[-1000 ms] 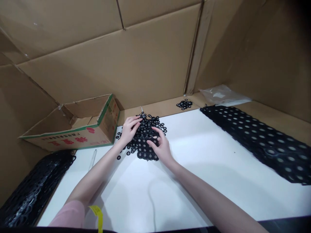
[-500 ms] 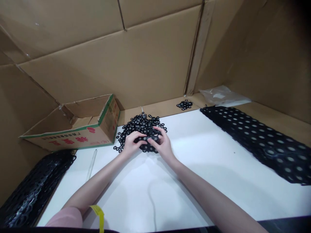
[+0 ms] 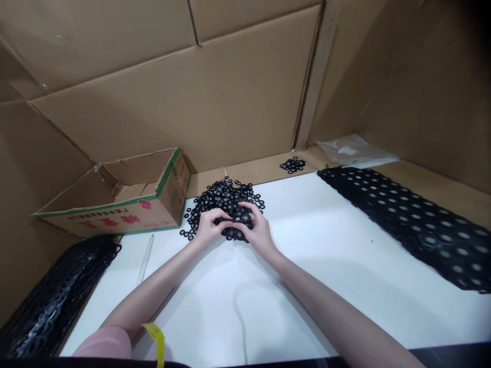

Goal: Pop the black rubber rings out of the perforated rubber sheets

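A heap of small black rings is piled on the white tabletop, with loose ones scattered round its edge. At the front of this heap my left hand is closed, thumb and fingers curled round some black rings. Close beside it on the right, my right hand is also closed on black rings, its index finger bent over them. The two thumb tips meet or nearly meet. Just what lies between the fingertips is partly hidden.
An open cardboard box stands at the left. Below it lies a bundle of black perforated sheets, with a thin pale stick nearby. A perforated black sheet, a clear plastic bag and a small ring pile are to the right.
The thumbs have come closer together, and the right index finger sits slightly lower over the rings. Both hands stay at the front of the heap.
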### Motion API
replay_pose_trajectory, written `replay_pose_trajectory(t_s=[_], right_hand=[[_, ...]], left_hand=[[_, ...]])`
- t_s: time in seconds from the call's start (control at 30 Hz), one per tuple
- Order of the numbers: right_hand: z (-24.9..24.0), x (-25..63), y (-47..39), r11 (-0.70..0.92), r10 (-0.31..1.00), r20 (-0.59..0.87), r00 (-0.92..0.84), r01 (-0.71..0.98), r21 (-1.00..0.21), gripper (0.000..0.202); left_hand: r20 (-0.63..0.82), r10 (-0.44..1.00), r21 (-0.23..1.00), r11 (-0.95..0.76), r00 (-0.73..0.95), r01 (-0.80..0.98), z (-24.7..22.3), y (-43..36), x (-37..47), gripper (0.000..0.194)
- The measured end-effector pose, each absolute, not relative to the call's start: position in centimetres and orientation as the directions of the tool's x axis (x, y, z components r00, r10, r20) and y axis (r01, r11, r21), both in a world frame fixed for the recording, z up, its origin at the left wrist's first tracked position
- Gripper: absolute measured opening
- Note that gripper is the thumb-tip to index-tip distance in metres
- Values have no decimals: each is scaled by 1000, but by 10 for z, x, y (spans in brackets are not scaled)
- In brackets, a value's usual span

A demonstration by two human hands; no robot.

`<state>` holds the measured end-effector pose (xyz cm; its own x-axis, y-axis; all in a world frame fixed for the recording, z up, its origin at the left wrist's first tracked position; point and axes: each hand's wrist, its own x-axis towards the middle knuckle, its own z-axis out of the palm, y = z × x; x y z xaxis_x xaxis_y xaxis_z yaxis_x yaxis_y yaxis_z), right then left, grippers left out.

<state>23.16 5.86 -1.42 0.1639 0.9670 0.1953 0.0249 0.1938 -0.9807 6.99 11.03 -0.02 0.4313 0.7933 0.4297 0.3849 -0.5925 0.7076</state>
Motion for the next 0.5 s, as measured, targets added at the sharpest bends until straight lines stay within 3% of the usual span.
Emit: replay_pose_trajectory(t_s=[0.13, 0.3, 0.4, 0.5], right_hand=[[-13, 231, 60, 173, 971, 172, 168, 9, -985, 51], [-12, 230, 58, 178, 965, 195, 174, 107, -978, 50], [-11, 231, 57, 199, 958, 226, 179, 154, -968, 49], [-10, 231, 57, 220, 954, 246, 171, 159, -962, 48]], left_hand=[[457, 727, 697, -650, 512, 301, 9, 115, 65, 13], [527, 710, 671, -685, 468, 284, 17, 120, 66, 13], [461, 772, 738, -607, 437, 294, 18, 123, 69, 7], [314, 886, 880, -407, 341, 246, 17, 125, 73, 10]])
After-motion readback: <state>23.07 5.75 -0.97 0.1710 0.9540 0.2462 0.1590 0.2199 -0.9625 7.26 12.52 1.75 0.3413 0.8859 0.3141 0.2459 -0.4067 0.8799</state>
